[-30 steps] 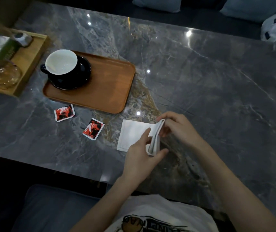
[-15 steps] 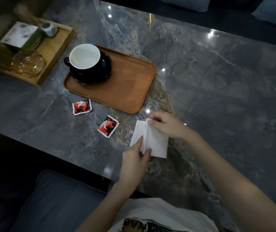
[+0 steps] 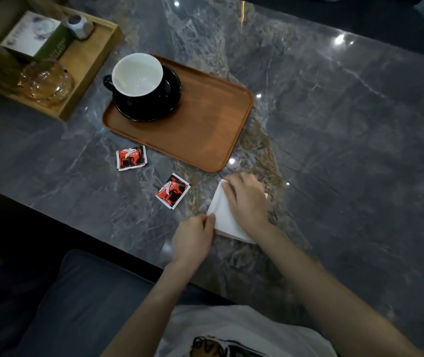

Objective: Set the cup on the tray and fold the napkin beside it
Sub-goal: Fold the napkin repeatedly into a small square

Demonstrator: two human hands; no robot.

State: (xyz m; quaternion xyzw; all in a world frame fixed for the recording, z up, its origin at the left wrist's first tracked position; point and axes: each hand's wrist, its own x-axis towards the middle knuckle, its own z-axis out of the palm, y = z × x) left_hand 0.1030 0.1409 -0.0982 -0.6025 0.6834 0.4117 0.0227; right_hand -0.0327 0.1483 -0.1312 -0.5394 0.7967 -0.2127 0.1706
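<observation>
Marble table (image 3: 334, 130) bears napkin (image 3: 225, 219), right hand (image 3: 247, 199) flat atop, left hand (image 3: 192, 238) pinching its corner.

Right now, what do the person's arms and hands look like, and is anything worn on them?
Both arms are bare from wrist to above the elbow: no sleeves reach them. The left hand and right hand wear no gloves, and no rings, watch or bracelet show in this dim view. The white T-shirt carries a dark printed graphic on the chest.
</observation>
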